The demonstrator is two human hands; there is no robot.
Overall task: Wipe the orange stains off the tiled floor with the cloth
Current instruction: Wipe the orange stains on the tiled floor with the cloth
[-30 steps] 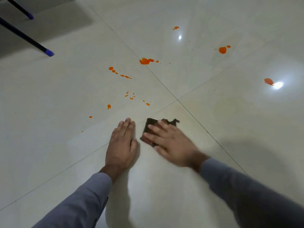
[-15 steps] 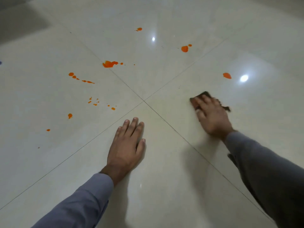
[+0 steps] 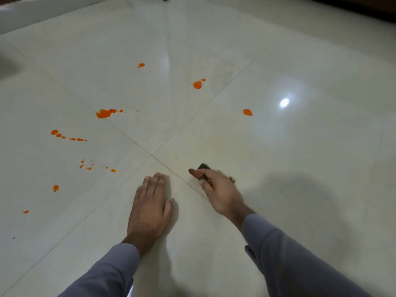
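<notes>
Orange stains dot the glossy pale tiles: a splat, a trail of drops, small specks, and single blobs. My right hand lies blurred over the dark cloth just right of the crossing tile joints. Its fingers bend over the cloth, so only a corner shows. My left hand rests flat on the floor beside it, palm down, holding nothing. All the stains are apart from the cloth, to the left and further away.
Grout lines cross just ahead of my hands. A lamp's reflection glares on the right tile. A faint orange haze lies ahead of the cloth. A wall base runs along the far left and a dark edge along the far right.
My right hand swept the cloth from the right tile back toward me and to the left, near the tile joint. My left hand stayed planted. The view tilted up.
</notes>
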